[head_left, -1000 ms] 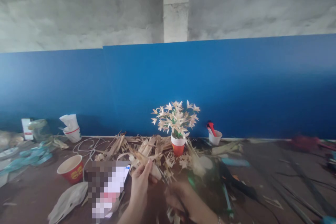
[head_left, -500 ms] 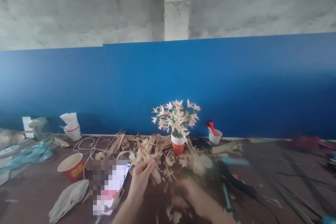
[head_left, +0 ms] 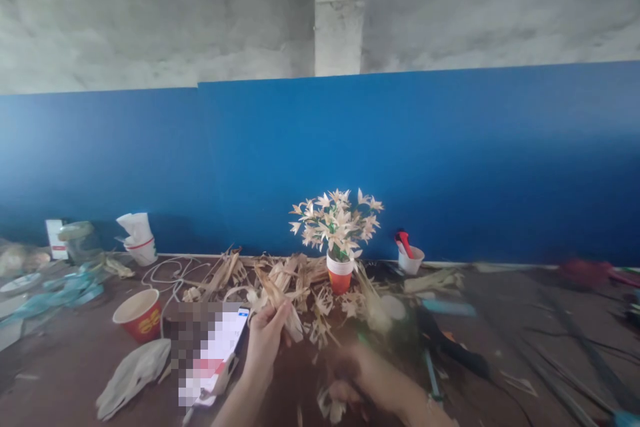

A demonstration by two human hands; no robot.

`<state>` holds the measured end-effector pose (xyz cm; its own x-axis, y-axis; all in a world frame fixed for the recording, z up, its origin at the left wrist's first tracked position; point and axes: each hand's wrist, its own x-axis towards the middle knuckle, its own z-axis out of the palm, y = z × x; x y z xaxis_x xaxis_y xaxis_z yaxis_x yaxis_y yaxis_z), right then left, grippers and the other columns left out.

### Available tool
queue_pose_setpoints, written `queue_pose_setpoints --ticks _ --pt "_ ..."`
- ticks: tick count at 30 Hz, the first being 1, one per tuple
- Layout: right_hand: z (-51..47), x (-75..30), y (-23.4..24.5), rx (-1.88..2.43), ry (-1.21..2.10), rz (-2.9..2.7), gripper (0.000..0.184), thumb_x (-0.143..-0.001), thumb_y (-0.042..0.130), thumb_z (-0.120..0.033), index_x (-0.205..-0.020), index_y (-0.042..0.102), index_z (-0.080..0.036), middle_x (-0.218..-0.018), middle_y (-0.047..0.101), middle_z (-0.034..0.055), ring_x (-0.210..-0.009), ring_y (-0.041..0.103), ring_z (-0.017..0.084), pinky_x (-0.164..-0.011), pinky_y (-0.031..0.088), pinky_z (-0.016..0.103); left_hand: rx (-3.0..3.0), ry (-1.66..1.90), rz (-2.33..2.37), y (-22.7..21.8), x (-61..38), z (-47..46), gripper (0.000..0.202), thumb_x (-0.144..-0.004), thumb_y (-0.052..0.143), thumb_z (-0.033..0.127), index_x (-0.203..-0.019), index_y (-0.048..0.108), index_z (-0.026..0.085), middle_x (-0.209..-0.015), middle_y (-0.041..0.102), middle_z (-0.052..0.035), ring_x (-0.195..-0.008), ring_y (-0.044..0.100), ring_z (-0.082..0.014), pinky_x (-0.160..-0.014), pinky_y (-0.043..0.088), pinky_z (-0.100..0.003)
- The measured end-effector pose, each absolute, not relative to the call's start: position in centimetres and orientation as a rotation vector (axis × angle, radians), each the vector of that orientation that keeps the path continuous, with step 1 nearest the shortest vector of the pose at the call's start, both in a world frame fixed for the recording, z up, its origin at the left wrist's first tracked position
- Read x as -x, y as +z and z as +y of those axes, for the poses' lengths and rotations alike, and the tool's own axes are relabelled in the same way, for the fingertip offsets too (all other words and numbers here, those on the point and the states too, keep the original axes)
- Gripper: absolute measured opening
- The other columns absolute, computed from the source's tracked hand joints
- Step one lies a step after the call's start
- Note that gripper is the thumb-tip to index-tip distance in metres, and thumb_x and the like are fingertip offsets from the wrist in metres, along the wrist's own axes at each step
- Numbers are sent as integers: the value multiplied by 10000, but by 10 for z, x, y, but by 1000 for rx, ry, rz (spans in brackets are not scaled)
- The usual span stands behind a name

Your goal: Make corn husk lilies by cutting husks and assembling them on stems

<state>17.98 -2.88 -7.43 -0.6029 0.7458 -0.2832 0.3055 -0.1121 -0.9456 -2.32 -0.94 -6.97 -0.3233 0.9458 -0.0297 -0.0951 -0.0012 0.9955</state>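
Note:
My left hand (head_left: 267,333) is closed in a pinch on a dried corn husk (head_left: 273,290), in front of a heap of similar husks. My right hand (head_left: 357,373) is low over the table to the right, smeared so that its fingers do not show clearly. Beneath it lie pale husk scraps (head_left: 332,408). Behind both hands stands a red and white cup (head_left: 339,277) holding a bunch of pale husk-like flowers (head_left: 340,223) with green stems. Cut star-shaped husk pieces (head_left: 323,327) lie before the cup.
A phone (head_left: 220,353) lies left of my left forearm, near a red paper cup (head_left: 139,317). A white cup with a red-handled tool (head_left: 411,259) stands behind. A black tool with a cord (head_left: 457,347) lies at right. A blue partition (head_left: 250,167) closes the back.
My left hand still pinches the husk and has shifted very slightly. My right hand stays blurred in nearly the same place, a little lower over the scraps.

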Motion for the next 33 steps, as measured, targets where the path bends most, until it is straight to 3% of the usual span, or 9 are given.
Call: queue_pose_setpoints --ticks 7,14,20,24,33 --pt "-29 -179 -71 1115 1719 -1882 227 -656 705 -302 -795 644 -134 -535 547 -53 -458 459 69 -448 373 179 -924 1510 1376 -69 21 -11 464 -585 703 584 -537 569 142 -335 434 57 -293 365 -52 -318 221 -153" --pt "-33 -176 -65 1130 1683 -1883 209 -660 682 -312 -784 656 -146 -528 526 -56 -414 410 63 -405 338 182 -885 1475 1399 -61 14 -16 456 -573 712 581 -524 569 151 -290 410 58 -271 334 -54 -313 190 -160" --pt "-33 -177 -63 1139 1560 -1950 200 -660 691 -318 -768 675 -151 -591 590 -27 -480 452 77 -467 371 189 -890 1478 1384 -54 12 -19 461 -555 721 584 -488 559 158 -282 408 56 -265 329 -57 -312 190 -170" --pt "-32 -176 -65 1110 1493 -1944 151 -653 686 -268 -735 681 -141 -625 603 -14 -576 496 100 -539 388 196 -861 1473 1391 -58 14 -18 470 -539 730 592 -505 570 151 -311 430 54 -282 361 -58 -314 204 -163" --pt "-32 -174 -66 1084 1539 -1913 140 -665 676 -253 -727 666 -128 -601 559 -25 -554 452 84 -507 349 183 -766 1502 1332 -65 14 -15 468 -525 751 571 -549 599 129 -371 500 29 -305 402 -61 -317 247 -158"
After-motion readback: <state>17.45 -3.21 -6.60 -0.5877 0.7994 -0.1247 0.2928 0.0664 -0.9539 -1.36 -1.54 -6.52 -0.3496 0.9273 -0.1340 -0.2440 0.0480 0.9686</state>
